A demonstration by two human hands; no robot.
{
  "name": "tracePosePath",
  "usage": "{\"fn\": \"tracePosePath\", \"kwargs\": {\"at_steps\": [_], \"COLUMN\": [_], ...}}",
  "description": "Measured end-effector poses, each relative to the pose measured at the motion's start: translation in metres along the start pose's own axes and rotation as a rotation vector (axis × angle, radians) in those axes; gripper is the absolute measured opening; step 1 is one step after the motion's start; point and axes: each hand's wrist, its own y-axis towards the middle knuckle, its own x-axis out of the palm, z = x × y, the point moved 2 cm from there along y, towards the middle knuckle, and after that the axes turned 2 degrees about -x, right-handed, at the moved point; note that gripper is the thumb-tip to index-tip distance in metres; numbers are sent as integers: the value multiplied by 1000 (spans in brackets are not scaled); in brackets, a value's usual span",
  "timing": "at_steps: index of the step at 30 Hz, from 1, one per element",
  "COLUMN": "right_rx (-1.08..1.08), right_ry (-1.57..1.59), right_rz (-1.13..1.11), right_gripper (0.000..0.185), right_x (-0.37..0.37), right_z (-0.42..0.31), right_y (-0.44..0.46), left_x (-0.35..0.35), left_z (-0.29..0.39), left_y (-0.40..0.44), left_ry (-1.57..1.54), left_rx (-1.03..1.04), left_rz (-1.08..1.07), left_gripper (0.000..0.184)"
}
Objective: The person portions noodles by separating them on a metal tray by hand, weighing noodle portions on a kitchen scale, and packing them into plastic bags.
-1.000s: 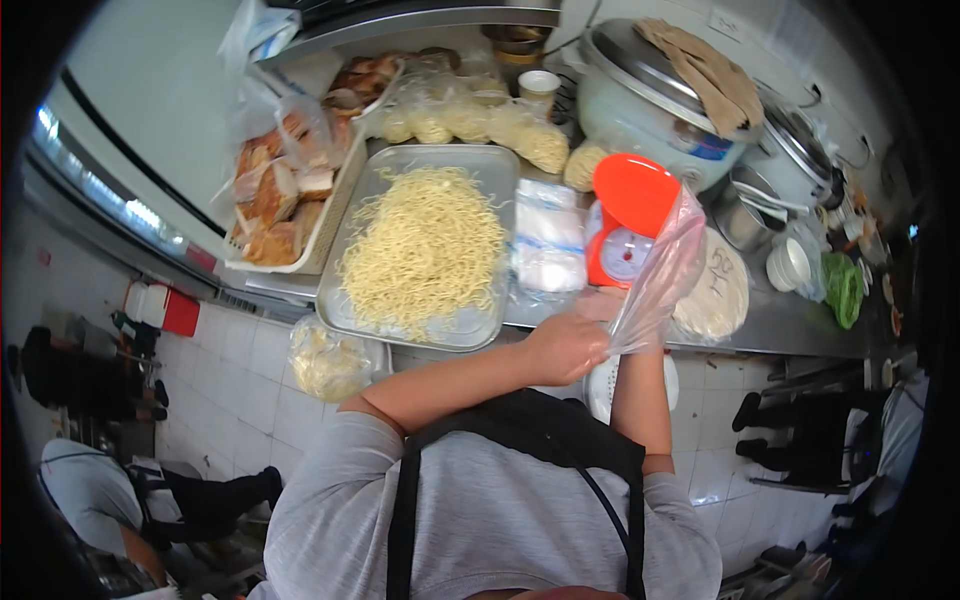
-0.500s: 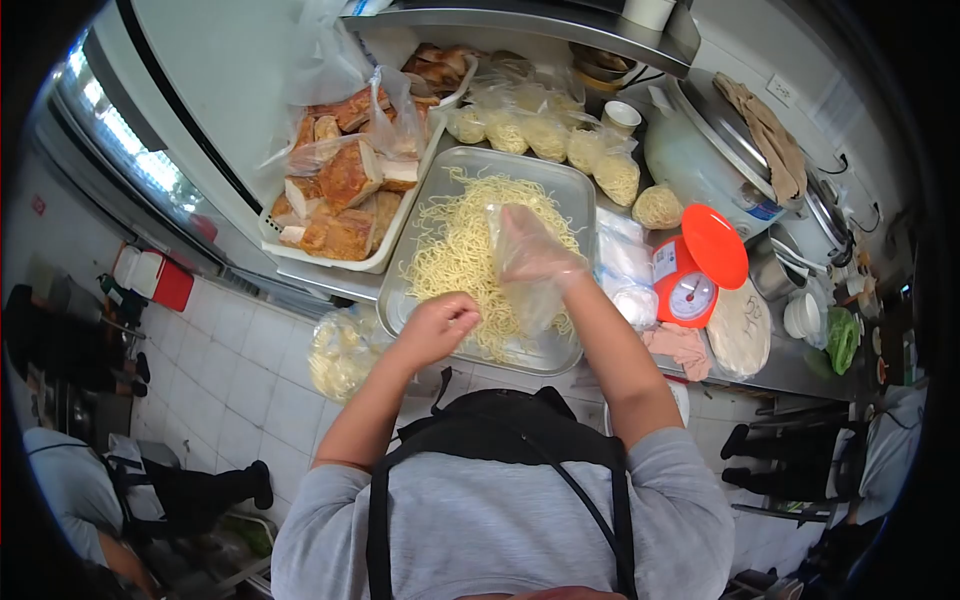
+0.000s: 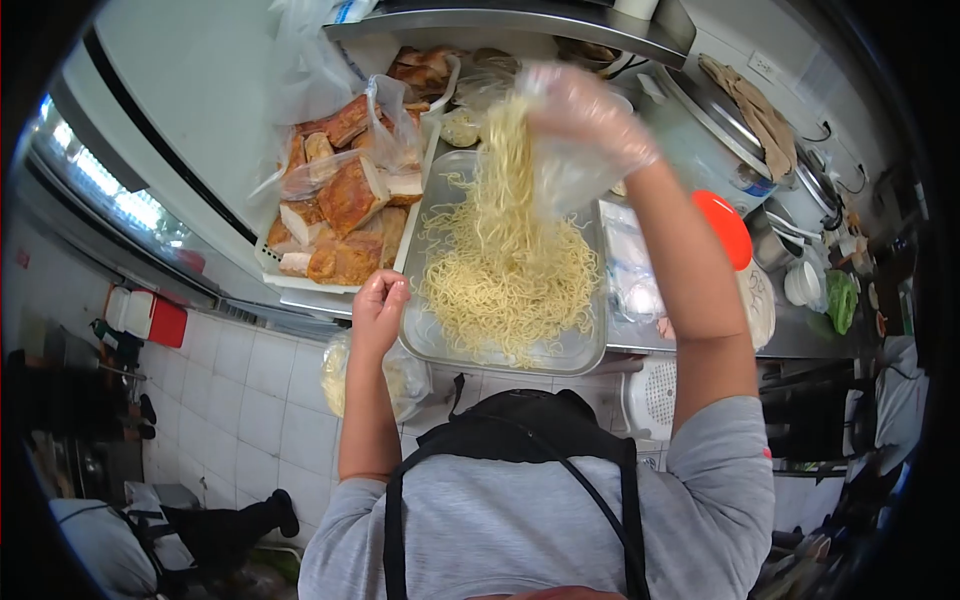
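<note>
My right hand, in a loose clear plastic glove, is closed on a bunch of thin yellow noodles and lifts it high over the far part of a metal tray. Long strands hang from the hand down to a loose heap of noodles in the tray. My left hand is bare and curled into a fist beside the tray's left rim. Whether its fingers grip the rim or anything else is hidden.
Left of the tray, a white crate holds browned meat chunks. Plastic bags, a red scale pan and a large steel pot stand right. A noodle bag is below the counter; a co-worker is lower left.
My right hand has risen from the heap, pulling noodles up and away from me. My left fist has moved from above the tray's near edge to its left side.
</note>
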Motion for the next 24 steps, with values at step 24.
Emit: {"fn": "tracePosePath", "kwargs": {"at_steps": [24], "right_rx": [221], "right_ry": [-411], "right_rz": [-370], "right_gripper": [28], "right_x": [161], "right_z": [40], "right_y": [-104], "left_x": [23], "left_z": [-28], "left_y": [24], "left_ry": [-163], "left_rx": [-67], "left_rz": [-127], "left_gripper": [6]}}
